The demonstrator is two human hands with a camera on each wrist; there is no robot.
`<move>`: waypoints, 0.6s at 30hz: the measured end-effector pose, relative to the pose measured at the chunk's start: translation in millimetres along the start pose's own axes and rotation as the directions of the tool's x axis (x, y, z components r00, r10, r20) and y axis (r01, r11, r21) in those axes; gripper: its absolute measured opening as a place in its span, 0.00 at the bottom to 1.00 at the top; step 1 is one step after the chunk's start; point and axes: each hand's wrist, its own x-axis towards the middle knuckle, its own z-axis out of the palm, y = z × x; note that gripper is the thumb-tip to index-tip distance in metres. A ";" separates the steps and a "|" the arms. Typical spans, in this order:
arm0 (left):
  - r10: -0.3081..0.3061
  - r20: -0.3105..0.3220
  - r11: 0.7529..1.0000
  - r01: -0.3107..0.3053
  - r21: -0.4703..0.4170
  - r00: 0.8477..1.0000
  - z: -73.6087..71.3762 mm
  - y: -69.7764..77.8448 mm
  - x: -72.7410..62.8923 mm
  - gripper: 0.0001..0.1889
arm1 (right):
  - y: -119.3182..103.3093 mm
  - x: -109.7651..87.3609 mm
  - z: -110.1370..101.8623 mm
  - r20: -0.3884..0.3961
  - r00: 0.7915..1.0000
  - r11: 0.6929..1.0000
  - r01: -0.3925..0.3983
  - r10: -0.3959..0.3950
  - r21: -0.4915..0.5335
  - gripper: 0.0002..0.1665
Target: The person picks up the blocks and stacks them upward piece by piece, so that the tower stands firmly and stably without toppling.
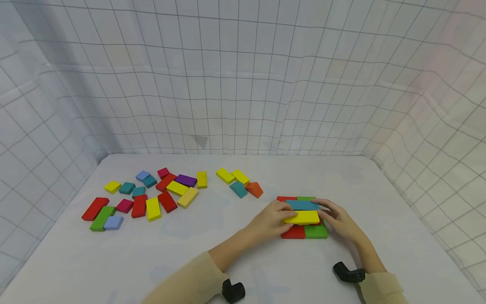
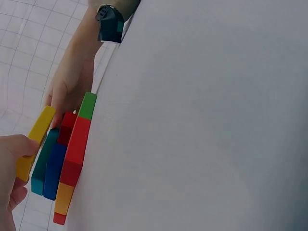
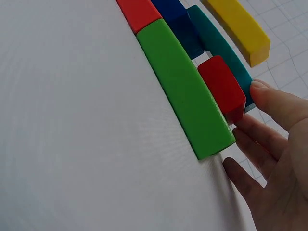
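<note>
- On one side, the left hand [image 1: 271,219] pinched a yellow block [image 1: 305,217] between its thumb and fingers; on the other side, the right hand [image 1: 339,219] had relaxed, separated fingers, with its thumb touching the end of a teal block [image 1: 301,205].
- From where I stood, the yellow block was between the two hands, its long axis running from the left hand toward the right. The left hand was the nearer one, because it held this block by one end; the free end pointed to the right hand.
- Under the yellow block lay the teal block, in nearly the same direction, and a gap could be seen between them.
- Lower down were a blue block [image 2: 55,168] nearer the left hand, a red block [image 3: 224,86] just beside the right fingers, and a green base block [image 1: 316,232]. Whether those fingers touched the red block, I could not tell.
- Close to the yellow block's free end was the right thumb, the only obstacle I noticed.
- Farther out, beyond the left hand, lay an orange block [image 1: 254,189]; well to its left were scattered loose blocks [image 1: 139,206].
</note>
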 end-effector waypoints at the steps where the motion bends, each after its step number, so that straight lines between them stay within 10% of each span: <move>1: -0.011 0.011 1.000 0.011 0.006 1.000 1.0 0.8 1.4 0.14 | 0.2 0.1 -0.3 0.002 1.000 1.000 0.000 0.000 0.006 0.20; 18: 0.074 -0.025 0.966 -0.065 0.250 0.997 17.3 0.5 9.2 0.13 | -3.0 -2.1 -3.6 0.055 0.998 0.999 -0.035 0.033 0.037 0.30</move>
